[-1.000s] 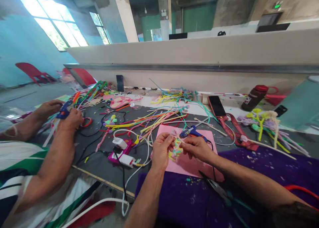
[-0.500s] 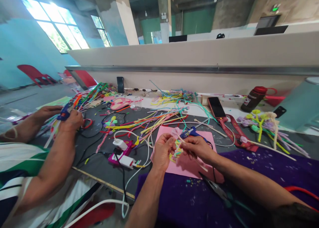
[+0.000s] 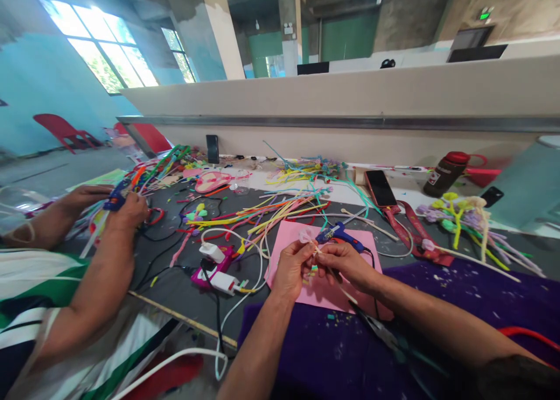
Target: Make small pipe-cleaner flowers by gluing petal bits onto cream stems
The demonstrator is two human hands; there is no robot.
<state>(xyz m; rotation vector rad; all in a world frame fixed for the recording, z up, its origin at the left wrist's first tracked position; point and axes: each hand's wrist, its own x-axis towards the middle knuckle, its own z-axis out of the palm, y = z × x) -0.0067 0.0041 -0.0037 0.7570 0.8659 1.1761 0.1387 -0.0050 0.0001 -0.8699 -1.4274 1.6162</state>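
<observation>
Both my hands meet above a pink sheet (image 3: 280,242) on the table. A pale pink pipe-cleaner flower (image 3: 306,235) pokes up from the fingertips of my left hand (image 3: 292,266), which is closed on it. My right hand (image 3: 345,263) pinches the flower's pale stem just beside it, and the stem's loose end trails down past the fingers. A blue glue gun (image 3: 338,234) lies on the sheet right behind my hands. Pliers (image 3: 380,333) rest on a purple cloth (image 3: 306,353) below my right wrist.
At left a co-worker's hands (image 3: 131,210) hold another blue glue gun (image 3: 116,197). A power strip (image 3: 214,269) with cables lies left of my hands. Loose pipe cleaners (image 3: 262,213) spread behind. A phone (image 3: 380,188), a bottle (image 3: 446,172) and pipe-cleaner flowers (image 3: 459,213) are at right.
My hands have come closer together, and my right fingers now sit against the left ones at the stem. The flower has tilted more upright. The co-worker's hands have barely moved.
</observation>
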